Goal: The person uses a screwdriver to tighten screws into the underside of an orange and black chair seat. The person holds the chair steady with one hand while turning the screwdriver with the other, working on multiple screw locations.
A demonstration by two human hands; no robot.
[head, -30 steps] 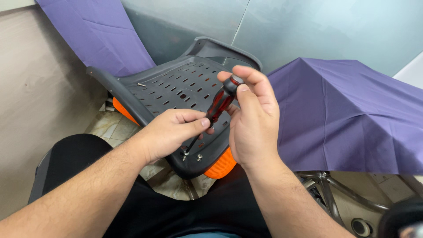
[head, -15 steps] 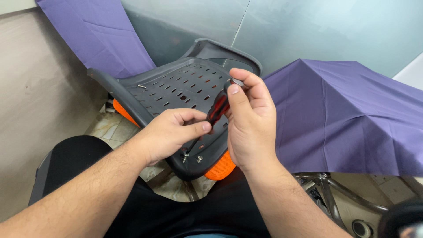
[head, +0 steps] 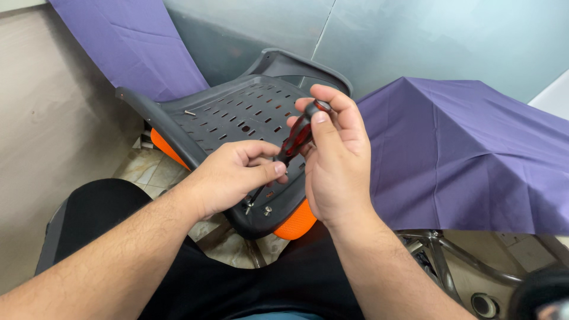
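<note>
Our right hand (head: 335, 160) is closed around the top of a screwdriver (head: 296, 139) with a red and black handle, the thumb and the fingers pinching its rounded end. Our left hand (head: 234, 175) pinches the lower part of the same tool between thumb and forefinger, where the handle meets the shaft. The screwdriver is tilted, and its tip goes down to two small screws (head: 258, 208) near the front edge of a dark grey plastic chair seat (head: 231, 115) with many slots. This seat lies tilted in front of our knees, and orange mesh (head: 293, 222) shows under its edge. A purple cloth (head: 462, 154) lies just beside it on the right.
</note>
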